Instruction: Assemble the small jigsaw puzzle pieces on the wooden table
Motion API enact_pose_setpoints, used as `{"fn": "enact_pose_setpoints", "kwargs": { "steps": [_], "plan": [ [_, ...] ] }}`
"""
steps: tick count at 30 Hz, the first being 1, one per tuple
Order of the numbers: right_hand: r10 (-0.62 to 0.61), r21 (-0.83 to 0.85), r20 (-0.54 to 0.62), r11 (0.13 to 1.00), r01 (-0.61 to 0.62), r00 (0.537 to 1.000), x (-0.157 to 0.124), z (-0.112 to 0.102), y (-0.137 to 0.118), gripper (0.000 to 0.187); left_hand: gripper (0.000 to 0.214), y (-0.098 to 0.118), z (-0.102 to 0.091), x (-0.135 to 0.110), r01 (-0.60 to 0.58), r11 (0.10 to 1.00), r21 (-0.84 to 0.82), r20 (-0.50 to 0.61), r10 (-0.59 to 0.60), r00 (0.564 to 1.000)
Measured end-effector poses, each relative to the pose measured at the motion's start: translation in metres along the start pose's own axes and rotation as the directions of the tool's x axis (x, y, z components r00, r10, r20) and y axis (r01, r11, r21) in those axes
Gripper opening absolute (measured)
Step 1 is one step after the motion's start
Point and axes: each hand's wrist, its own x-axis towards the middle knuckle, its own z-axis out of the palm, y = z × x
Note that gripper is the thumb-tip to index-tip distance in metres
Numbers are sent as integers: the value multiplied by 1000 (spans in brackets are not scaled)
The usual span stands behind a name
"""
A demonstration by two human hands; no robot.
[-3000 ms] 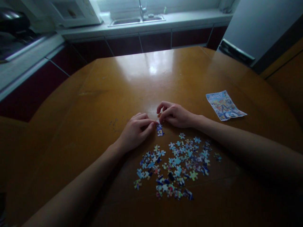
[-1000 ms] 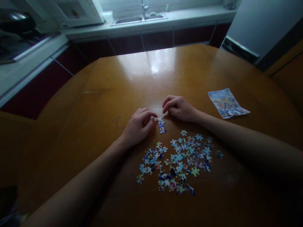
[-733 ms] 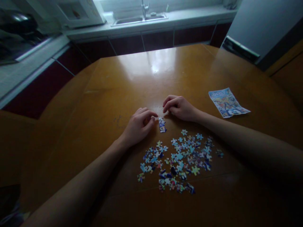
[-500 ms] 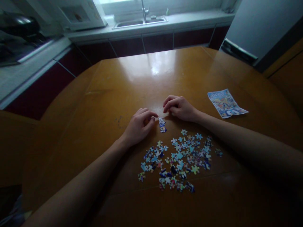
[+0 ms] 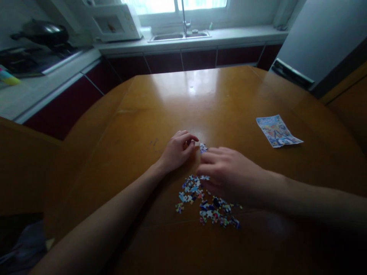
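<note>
My left hand (image 5: pixel 178 151) rests on the table beside a small strip of joined jigsaw pieces (image 5: pixel 203 147). Its fingers are loosely bent, with the thumb a little apart from the forefinger and nothing visible between them. Over the heap of loose jigsaw pieces (image 5: pixel 194 188) hovers my right hand (image 5: pixel 222 172), slightly blurred, its fingers stretched toward the left and no piece showing in them. That hand and its wrist cover the right part of the heap and the lower end of the strip.
A crumpled picture sheet (image 5: pixel 277 130) lies at the right on the wooden table (image 5: pixel 160 103). Beyond the table's far edge are a counter with a sink (image 5: pixel 180 36), a microwave (image 5: pixel 114 23) and a stove with a pan (image 5: pixel 46 34). A fridge (image 5: pixel 323 34) stands at the right.
My right hand has moved from above the strip back toward me, over the loose pieces. My left hand stays by the strip. The view has tilted up slightly.
</note>
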Motion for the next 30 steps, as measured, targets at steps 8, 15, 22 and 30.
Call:
{"fn": "enact_pose_setpoints", "kwargs": {
  "steps": [8, 15, 22, 30],
  "plan": [
    [-160, -14, 244, 986, 169, 956, -15, 37, -33, 19, 18, 1, 1, -1, -7, 1000, 6, -18, 7, 1000],
    [-189, 18, 286, 981, 192, 940, -15, 42, -29, 8, 18, 1, 1, 0, -16, 1000, 1, -9, 16, 1000],
    [-193, 114, 316, 980, 164, 929, -12, 34, -34, 13, 18, 2, 1, 0, -8, 1000, 3, -5, 8, 1000],
    [-22, 182, 116, 983, 1, 993, 8, -14, 38, 11, 17, 2, 0, 0, 1, 1000, -7, 5, -1, 1000]
  ]
}}
